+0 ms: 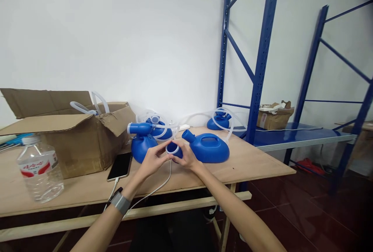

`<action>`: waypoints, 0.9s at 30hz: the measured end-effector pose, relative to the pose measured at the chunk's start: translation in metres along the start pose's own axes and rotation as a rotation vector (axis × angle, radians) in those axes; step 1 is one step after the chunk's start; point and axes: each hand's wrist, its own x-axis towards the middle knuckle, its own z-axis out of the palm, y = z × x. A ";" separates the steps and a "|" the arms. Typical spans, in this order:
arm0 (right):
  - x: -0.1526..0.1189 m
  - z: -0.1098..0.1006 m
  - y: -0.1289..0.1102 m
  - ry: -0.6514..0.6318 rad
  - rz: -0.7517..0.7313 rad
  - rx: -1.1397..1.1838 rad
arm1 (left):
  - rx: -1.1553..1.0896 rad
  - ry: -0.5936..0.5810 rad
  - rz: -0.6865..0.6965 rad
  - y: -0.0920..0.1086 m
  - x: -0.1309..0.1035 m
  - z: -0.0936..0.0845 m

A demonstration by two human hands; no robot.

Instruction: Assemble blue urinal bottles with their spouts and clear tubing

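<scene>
Between my two hands is a short blue plastic cup-like fitting [174, 149] with a white rim, its opening facing me. My left hand [157, 158] grips its left side, thumb and fingers curled round it. On the other side my right hand [186, 155] pinches the same fitting. Just right of it a blue plastic jug [210, 149] with a handle and angled spout lies on the table. To the left stands another blue jug [143, 149], topped by a blue cylindrical neck piece [140, 128] joined to clear tubing.
An open cardboard box [78, 151] holds more tubing. Before it are a water bottle [40, 170] and a phone [120, 165] on a white cable. Further blue jugs [218, 122] with coiled tubes stand by the wall. Blue metal shelving [264, 50] rises beyond the wooden table's [250, 166] right end.
</scene>
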 end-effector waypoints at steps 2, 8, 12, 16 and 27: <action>0.001 -0.001 -0.014 0.104 0.092 0.077 | 0.081 0.042 0.079 0.012 -0.005 0.006; 0.022 -0.003 -0.041 0.140 0.399 0.368 | 0.454 0.133 0.184 0.019 -0.011 0.011; 0.028 -0.005 -0.026 -0.121 0.598 0.513 | 0.638 0.202 0.056 0.018 -0.003 -0.007; 0.002 -0.009 -0.015 -0.522 0.507 0.139 | 0.742 0.174 -0.273 0.022 0.001 -0.033; -0.025 -0.048 -0.030 -0.558 0.402 -0.346 | 0.395 -0.420 -0.330 -0.031 0.008 -0.015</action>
